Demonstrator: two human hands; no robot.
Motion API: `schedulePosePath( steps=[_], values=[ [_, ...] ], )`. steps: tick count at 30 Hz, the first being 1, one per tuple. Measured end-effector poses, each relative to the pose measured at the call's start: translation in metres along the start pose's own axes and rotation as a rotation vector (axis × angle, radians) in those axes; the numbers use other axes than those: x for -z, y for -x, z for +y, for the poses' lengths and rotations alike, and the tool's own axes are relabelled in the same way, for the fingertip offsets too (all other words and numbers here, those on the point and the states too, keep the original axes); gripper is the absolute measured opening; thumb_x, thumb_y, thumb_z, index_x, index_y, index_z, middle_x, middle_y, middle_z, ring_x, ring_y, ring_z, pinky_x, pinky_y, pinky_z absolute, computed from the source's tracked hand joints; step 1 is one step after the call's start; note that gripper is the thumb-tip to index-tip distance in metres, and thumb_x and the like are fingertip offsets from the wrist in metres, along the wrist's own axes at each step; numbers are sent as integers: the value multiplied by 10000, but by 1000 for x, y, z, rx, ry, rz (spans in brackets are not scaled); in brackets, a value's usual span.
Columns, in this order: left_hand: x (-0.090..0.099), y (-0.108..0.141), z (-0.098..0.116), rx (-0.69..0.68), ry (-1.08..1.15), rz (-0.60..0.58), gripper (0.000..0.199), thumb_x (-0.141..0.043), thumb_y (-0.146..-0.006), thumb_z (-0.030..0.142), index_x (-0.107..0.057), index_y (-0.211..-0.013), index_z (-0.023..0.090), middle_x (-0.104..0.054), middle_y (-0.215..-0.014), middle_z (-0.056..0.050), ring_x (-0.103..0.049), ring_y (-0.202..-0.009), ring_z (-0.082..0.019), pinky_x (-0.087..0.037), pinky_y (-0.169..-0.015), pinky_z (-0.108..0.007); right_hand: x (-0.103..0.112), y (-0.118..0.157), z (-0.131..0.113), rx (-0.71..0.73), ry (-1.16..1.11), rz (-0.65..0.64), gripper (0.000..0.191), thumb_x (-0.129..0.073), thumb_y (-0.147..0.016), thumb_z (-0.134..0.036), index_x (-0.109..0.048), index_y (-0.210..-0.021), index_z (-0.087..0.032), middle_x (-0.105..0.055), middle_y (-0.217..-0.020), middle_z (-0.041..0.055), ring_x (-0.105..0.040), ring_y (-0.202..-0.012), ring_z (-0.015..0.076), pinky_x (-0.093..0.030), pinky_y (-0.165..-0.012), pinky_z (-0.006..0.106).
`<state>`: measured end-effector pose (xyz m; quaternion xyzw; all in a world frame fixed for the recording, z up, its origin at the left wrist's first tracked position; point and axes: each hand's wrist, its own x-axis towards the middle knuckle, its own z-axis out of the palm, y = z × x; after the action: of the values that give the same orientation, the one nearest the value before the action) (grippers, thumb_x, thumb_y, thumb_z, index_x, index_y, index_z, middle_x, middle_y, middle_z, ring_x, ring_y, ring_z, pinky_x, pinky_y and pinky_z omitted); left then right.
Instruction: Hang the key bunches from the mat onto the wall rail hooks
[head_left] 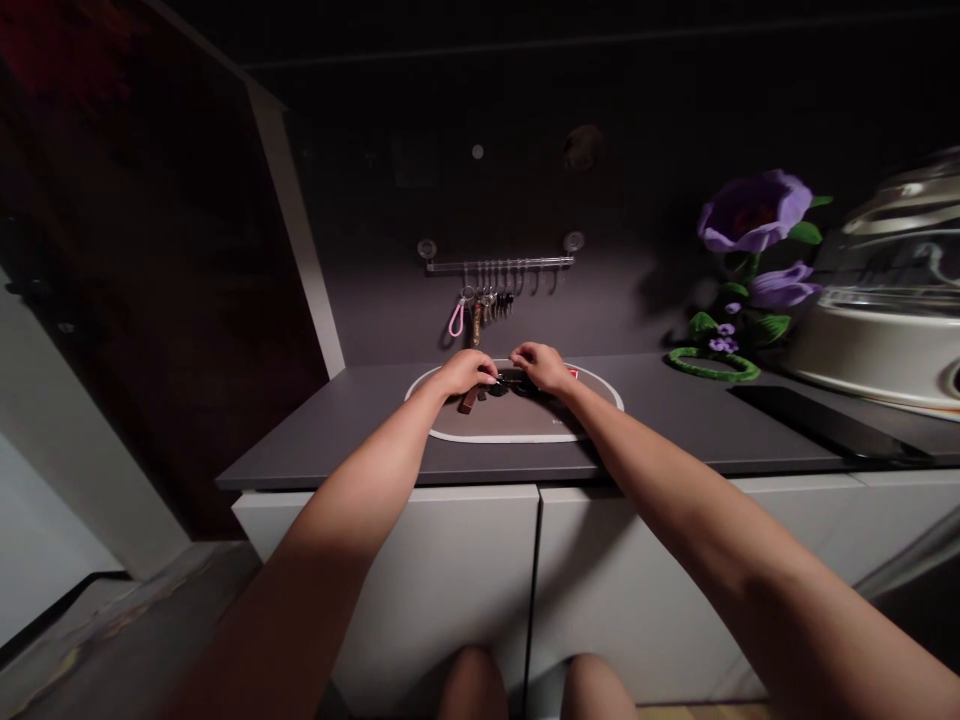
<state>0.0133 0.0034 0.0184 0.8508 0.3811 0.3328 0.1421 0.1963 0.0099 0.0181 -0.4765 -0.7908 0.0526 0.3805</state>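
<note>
Over an oval brown mat with a white rim (pixel 495 428), my left hand (pixel 463 372) is closed, thumb and fingers pinching a small dark bunch of keys (pixel 501 384). A brown tag-like piece (pixel 469 402) lies just below that hand. My right hand (pixel 541 366) is at the far part of the mat, its fingertips pressed together; whatever they hold is too small to make out. Dark items lie partly hidden under the right hand, beside a small red and white thing (pixel 573 373).
On the wall, a clear hook rail (pixel 499 265) carries several keys (pixel 491 306) and a pink loop strap (pixel 457 318). To the right stand a purple fabric flower (pixel 757 215) with a green ring base (pixel 712 366), a dark flat slab (pixel 825 425) and a cream appliance (pixel 892 340).
</note>
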Motion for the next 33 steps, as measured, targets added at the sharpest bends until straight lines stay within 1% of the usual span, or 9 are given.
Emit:
schedulePosePath(
  steps=[3,7,9,12,16,22,28,33],
  values=[
    [-2,-2,-1,-23,-25,-11,32,-647,-618,167,-672,-597,170,-620,-586,-24,-582,-596,-149,-436,-663,-262,-2,-2,2,14,28,-11,159,-507,-799,-235,-647,-818,-163,-668,-848,58,-565,-761,140,-383,-704,222],
    [-3,-4,-3,-74,-89,25,48,-648,-609,144,-660,-572,173,-616,-612,-34,-571,-635,-158,-425,-697,-272,-5,-5,5,31,53,-22,167,-510,-801,-239,-654,-823,-157,-668,-841,72,-562,-748,146,-378,-696,227],
    [-3,-5,-4,-78,-98,54,47,-655,-604,152,-652,-564,176,-614,-624,-38,-566,-657,-163,-420,-712,-276,-6,-6,5,29,64,-26,168,-512,-800,-238,-657,-824,-158,-668,-832,73,-562,-739,147,-378,-693,228],
    [-5,-6,-5,-50,-83,87,43,-653,-608,178,-641,-567,180,-611,-646,-37,-557,-682,-164,-416,-719,-272,-6,-6,5,22,74,-34,165,-514,-798,-237,-660,-821,-163,-669,-825,70,-563,-734,148,-378,-693,228],
    [-4,-5,-4,-8,-24,109,60,-608,-645,174,-627,-588,172,-604,-658,-24,-533,-663,-146,-407,-703,-263,-5,-5,2,25,73,-44,164,-515,-798,-238,-660,-819,-166,-669,-822,73,-564,-737,155,-373,-689,231],
    [0,-4,2,111,91,185,54,-590,-674,183,-619,-647,146,-596,-653,2,-506,-646,-120,-397,-694,-247,-5,-5,1,28,95,-48,168,-508,-801,-243,-658,-825,-172,-671,-808,65,-561,-718,146,-372,-670,219],
    [0,-4,3,173,244,247,55,-570,-705,172,-604,-687,132,-575,-647,5,-478,-612,-98,-386,-670,-241,-5,-5,-1,25,97,-58,163,-503,-801,-225,-651,-832,-163,-670,-837,76,-563,-733,149,-370,-672,222],
    [1,-5,4,215,357,272,101,-580,-715,228,-593,-714,127,-560,-641,9,-453,-581,-85,-373,-626,-234,-5,-5,-2,36,70,-52,165,-504,-803,-246,-648,-818,-167,-667,-834,73,-562,-742,154,-372,-685,233]
  ],
)
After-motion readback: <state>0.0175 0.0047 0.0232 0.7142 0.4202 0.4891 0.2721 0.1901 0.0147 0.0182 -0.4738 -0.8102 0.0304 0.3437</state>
